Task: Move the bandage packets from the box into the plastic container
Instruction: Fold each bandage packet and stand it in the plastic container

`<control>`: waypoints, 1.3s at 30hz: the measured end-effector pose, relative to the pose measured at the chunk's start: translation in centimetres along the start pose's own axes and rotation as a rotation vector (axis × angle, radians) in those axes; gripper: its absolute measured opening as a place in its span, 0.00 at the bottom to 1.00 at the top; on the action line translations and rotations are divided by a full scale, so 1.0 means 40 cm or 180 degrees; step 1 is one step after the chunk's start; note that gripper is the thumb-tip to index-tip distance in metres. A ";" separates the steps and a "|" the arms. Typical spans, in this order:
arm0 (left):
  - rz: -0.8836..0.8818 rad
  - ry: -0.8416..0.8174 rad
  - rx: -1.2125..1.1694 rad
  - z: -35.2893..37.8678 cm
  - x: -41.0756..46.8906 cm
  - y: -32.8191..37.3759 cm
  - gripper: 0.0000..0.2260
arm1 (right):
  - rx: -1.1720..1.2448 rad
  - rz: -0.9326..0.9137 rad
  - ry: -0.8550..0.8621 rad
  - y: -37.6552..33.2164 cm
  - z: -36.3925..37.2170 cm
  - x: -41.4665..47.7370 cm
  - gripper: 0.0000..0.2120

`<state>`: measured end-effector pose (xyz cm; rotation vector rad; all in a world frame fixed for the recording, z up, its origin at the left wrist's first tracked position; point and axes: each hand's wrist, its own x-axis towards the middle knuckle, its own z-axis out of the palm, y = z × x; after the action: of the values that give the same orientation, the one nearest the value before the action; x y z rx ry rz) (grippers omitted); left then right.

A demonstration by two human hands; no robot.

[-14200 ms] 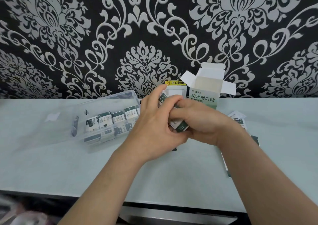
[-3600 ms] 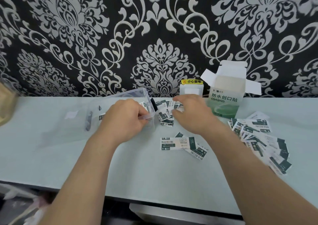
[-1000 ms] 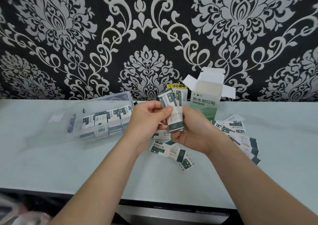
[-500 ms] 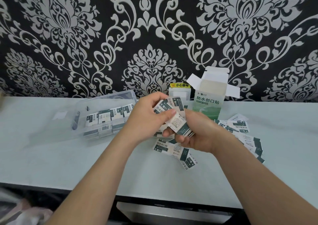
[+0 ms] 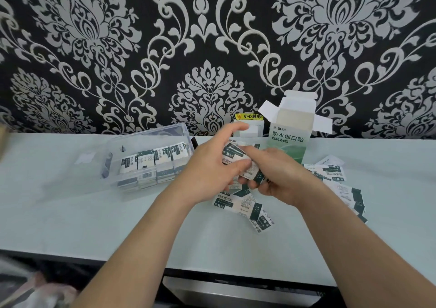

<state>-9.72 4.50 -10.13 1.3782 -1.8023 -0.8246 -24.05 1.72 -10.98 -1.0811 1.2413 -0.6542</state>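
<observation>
Both hands meet over the middle of the table around a small stack of white-and-green bandage packets (image 5: pixel 236 160). My left hand (image 5: pixel 210 166) grips the stack from the left, index finger raised. My right hand (image 5: pixel 276 173) cups it from the right and below. The clear plastic container (image 5: pixel 118 142) lies to the left, with several packets (image 5: pixel 153 160) standing in a row inside. The opened white-and-green box (image 5: pixel 289 135) stands upright by the wall, flaps up. Loose packets (image 5: pixel 238 202) lie under my hands, and more packets (image 5: pixel 339 185) are spread out at the right.
A white wall socket with a yellow warning sticker (image 5: pixel 249 116) sits behind my hands. The container's clear lid (image 5: pixel 70 166) lies flat to its left. The table's front edge (image 5: pixel 94 255) runs close to me, with a dark gap and a grey unit below.
The stack, held upright a second ago, is now lower and tilted flat between both hands. My left index finger has lifted off it.
</observation>
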 end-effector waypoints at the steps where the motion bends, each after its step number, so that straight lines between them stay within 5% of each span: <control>1: 0.0112 -0.0057 0.0193 0.004 0.000 -0.002 0.20 | -0.0094 -0.0030 0.0068 -0.001 0.001 -0.002 0.14; 10: -0.0258 0.0199 -0.0003 0.006 0.017 -0.016 0.05 | 0.0674 -0.0262 0.0458 -0.015 -0.003 -0.006 0.07; 20: -0.0639 -0.0420 -0.0665 -0.008 0.010 -0.013 0.04 | 0.1354 -0.0101 0.0182 -0.016 0.013 0.002 0.09; 26: -0.0789 -0.0119 -0.0521 -0.008 0.014 -0.013 0.08 | 0.1273 -0.0400 0.0507 -0.018 0.013 -0.001 0.08; 32: -0.0894 0.0110 -0.1481 0.026 0.011 0.003 0.06 | 0.1456 -0.0201 0.0378 -0.018 0.019 0.007 0.09; 39: 0.0026 0.0412 -0.0947 0.007 0.002 0.003 0.13 | 0.1703 -0.0048 0.0204 -0.009 0.015 0.018 0.08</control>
<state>-10.04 4.47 -10.19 1.2011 -1.5163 -0.9349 -23.23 1.12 -10.97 -0.6273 1.0273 -0.9714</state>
